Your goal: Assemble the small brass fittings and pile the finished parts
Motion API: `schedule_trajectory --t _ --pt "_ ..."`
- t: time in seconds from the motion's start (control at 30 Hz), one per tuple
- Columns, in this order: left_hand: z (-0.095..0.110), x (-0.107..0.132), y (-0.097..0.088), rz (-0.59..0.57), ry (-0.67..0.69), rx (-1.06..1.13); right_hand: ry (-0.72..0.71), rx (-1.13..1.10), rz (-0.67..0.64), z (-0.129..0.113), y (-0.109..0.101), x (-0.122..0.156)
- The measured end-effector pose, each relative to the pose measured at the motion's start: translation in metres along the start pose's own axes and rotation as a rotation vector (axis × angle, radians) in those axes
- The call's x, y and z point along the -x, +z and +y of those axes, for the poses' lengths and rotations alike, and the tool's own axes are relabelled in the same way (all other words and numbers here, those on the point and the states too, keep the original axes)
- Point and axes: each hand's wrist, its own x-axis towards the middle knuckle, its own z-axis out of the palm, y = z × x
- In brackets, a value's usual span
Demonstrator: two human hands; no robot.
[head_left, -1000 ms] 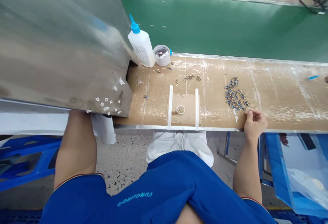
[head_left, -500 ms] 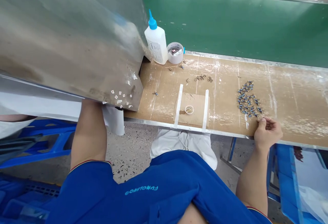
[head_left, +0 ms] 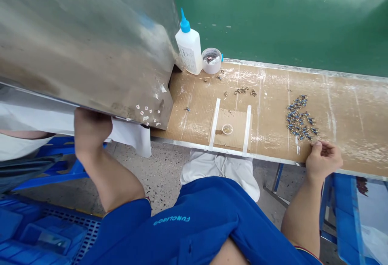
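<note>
My right hand (head_left: 323, 158) rests on the front edge of the cardboard-covered bench (head_left: 348, 111), fingers curled in a pinch just below a pile of small blue-and-brass parts (head_left: 298, 117). What the fingers hold is too small to make out. My left hand (head_left: 91, 129) reaches up under the lower edge of a big metal housing (head_left: 85, 38), beside a white sheet (head_left: 130, 133); its fingers are hidden. Between my hands lies a cardboard pad with two white strips (head_left: 232, 125) and a small clear ring (head_left: 227, 129) on it.
A white glue bottle with a blue cap (head_left: 189, 47) and a small white tub (head_left: 211, 60) stand at the back. Loose brass parts (head_left: 245, 91) lie behind the pad. Beyond runs a green conveyor belt (head_left: 273, 22). Blue crates (head_left: 36, 232) sit on the floor at the left.
My left hand has drawn back and now shows at the housing's lower edge. My right hand stays pinched by the pile. The view has shifted left.
</note>
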Motion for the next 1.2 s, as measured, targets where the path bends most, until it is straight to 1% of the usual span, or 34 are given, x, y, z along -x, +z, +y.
schedule_trajectory --t 0.07,0.1,0.13,0.17,0.2,0.27,0.33,0.4,0.47,0.53,0.6,0.7,0.77,0.83,0.9,1.0,1.2 --pt "-0.013 0.02 -0.005 0.052 -0.14 0.128 0.003 -0.004 -0.001 -0.001 0.001 0.0" --pt "-0.018 0.033 -0.007 0.064 -0.187 0.23 0.002 -0.01 -0.006 -0.001 0.001 0.0" --pt "-0.021 0.048 -0.01 0.055 -0.201 0.335 -0.001 -0.013 -0.006 -0.001 0.002 -0.001" --pt "-0.021 0.061 -0.011 0.024 -0.183 0.444 -0.005 -0.012 0.0 -0.001 0.002 -0.001" --pt "-0.019 0.074 -0.01 -0.032 -0.144 0.552 -0.008 -0.003 0.013 0.0 0.003 -0.001" --pt "-0.009 0.09 -0.002 -0.201 -0.044 0.768 -0.014 0.026 0.042 0.0 0.004 -0.002" --pt "0.004 0.095 0.015 -0.4 0.024 0.944 -0.011 0.057 0.064 -0.001 0.005 -0.003" --pt "0.018 0.093 0.037 -0.564 0.029 1.054 -0.003 0.075 0.067 -0.003 0.005 -0.002" --pt "0.03 0.089 0.062 -0.669 0.005 1.135 0.013 0.076 0.067 -0.007 0.005 -0.001" --pt "0.041 0.088 0.085 -0.72 -0.024 1.199 0.036 0.072 0.061 -0.012 0.005 0.001" --pt "0.05 0.088 0.106 -0.754 -0.06 1.229 0.068 0.077 0.061 -0.017 0.006 0.001" --pt "0.058 0.085 0.133 -0.806 -0.094 1.21 0.113 0.086 0.055 -0.025 0.007 0.002" --pt "0.06 0.082 0.147 -0.831 -0.083 1.168 0.126 0.09 0.049 -0.029 0.007 0.002" --pt "0.061 0.079 0.157 -0.845 -0.052 1.115 0.132 0.094 0.042 -0.032 0.006 0.002" --pt "0.061 0.076 0.162 -0.845 -0.015 1.059 0.136 0.096 0.036 -0.033 0.006 0.003" --pt "0.062 0.075 0.163 -0.846 0.028 1.001 0.126 0.11 0.037 -0.033 0.005 0.005" --pt "0.063 0.079 0.159 -0.883 0.017 1.002 0.105 0.067 0.026 -0.026 0.004 0.004"
